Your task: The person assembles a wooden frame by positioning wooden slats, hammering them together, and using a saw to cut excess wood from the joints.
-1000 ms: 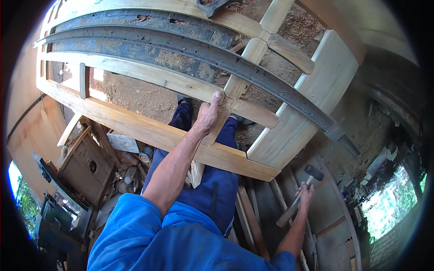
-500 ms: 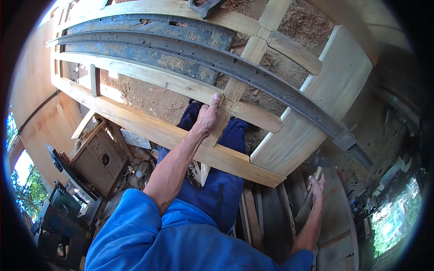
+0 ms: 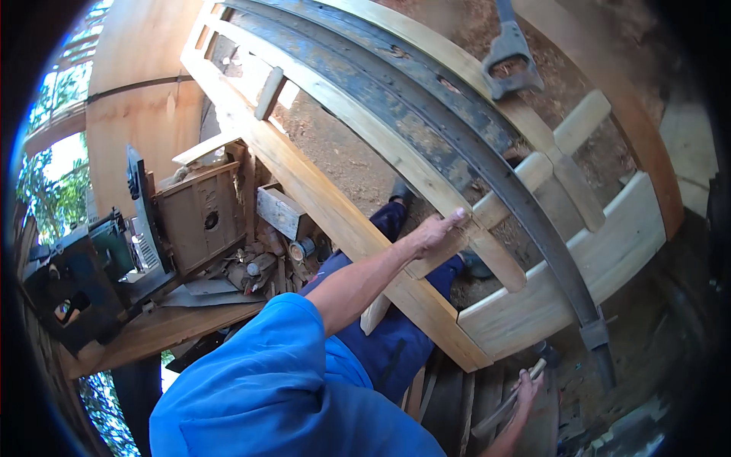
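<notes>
A large frame of pale wood spreads in front of me, with long rails, short crosspieces and a wide end board. My left hand is closed round the joint where an inner rail meets a crosspiece, its thumb on top and its other fingers partly hidden. Low on the right, my right hand grips a hammer by its wooden handle. The hammer's dark head is beyond the fist, just off the end board. Over the frame runs a long dark metal bar with a collar near its end.
A handsaw lies on the far rail. To the left stand a wooden cabinet, a dark machine and a bench cluttered with parts. Boards lie beneath my right arm. Wood shavings litter the ground.
The view has turned, so the frame slants more steeply and the whole saw handle shows. My left hand remains on the joint, and the hammer is still in my right hand.
</notes>
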`<state>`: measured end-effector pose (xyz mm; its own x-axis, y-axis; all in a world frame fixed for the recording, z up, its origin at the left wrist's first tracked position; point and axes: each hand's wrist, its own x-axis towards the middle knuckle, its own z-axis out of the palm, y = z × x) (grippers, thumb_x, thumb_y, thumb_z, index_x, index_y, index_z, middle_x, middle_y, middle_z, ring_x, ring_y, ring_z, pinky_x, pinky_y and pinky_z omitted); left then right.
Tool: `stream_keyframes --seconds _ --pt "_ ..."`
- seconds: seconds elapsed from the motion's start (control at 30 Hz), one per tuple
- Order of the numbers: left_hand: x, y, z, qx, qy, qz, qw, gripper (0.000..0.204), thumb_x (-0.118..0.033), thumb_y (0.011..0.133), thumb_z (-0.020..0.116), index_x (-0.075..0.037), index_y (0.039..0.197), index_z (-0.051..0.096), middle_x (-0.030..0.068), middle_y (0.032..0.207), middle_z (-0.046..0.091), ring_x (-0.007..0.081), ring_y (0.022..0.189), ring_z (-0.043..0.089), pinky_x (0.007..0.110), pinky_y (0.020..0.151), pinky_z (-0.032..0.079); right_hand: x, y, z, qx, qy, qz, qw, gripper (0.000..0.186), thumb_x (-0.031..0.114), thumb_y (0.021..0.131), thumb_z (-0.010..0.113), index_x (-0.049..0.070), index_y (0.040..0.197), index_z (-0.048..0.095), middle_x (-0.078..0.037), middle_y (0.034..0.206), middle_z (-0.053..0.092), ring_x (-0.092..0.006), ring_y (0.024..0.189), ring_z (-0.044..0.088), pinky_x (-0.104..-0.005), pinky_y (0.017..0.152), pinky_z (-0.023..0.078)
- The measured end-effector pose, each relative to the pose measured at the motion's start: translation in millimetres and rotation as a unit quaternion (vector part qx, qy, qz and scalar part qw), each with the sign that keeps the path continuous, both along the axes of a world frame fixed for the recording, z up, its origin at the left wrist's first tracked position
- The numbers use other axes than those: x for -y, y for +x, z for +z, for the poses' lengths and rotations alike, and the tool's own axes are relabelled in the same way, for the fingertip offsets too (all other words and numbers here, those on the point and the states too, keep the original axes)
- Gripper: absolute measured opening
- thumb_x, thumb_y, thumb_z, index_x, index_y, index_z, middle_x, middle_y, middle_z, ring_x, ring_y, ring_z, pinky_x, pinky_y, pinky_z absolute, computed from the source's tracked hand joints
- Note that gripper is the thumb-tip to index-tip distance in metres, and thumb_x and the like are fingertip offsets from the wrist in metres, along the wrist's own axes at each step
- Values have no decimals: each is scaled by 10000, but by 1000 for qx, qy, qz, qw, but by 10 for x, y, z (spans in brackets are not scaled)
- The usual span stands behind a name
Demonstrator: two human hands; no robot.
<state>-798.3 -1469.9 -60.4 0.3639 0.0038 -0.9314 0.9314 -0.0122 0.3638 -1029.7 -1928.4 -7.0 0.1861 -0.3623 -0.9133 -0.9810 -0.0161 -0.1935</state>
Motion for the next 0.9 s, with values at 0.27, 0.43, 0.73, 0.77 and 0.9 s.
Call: stream_keyframes --seconds 0.27,0.43,0.73,0.77,0.9 --pt "-39 -222 -320 83 -94 38 991 648 -481 849 741 -12 1281 623 123 1232 665 235 1137 615 359 1000 454 -853 -436 482 -7 -27 -57 998 549 25 870 612 76 1364 377 -27 685 479 -106 437 444 -275 378 419" --pt "123 -154 -296 152 -17 -33 988 629 -494 852 703 21 1209 650 203 1198 678 321 1142 629 399 1001 456 -1434 -422 1099 -104 0 92 990 568 281 956 650 -3 1407 454 -114 796 670 -230 766 661 -382 712 535" --pt "-133 -246 141 119 102 -161 974 573 -531 867 636 -88 1231 639 210 1150 682 374 1129 630 472 951 490 -2642 199 1658 -114 118 253 953 610 232 912 707 21 1415 434 -71 806 624 -172 694 607 -333 646 505" --pt "-319 -384 75 124 98 -179 971 549 -518 880 626 -77 1206 643 213 1143 679 374 1118 632 472 944 492 -2798 217 1667 -118 129 274 946 607 230 910 707 20 1411 437 -72 808 625 -173 695 608 -333 646 506" --pt "-960 -319 263 209 19 -288 934 469 -468 917 601 -64 1151 648 192 1106 688 369 1054 648 472 897 507 -3334 534 1615 -88 120 323 935 595 221 901 707 18 1397 448 -76 815 629 -178 700 613 -337 649 509"
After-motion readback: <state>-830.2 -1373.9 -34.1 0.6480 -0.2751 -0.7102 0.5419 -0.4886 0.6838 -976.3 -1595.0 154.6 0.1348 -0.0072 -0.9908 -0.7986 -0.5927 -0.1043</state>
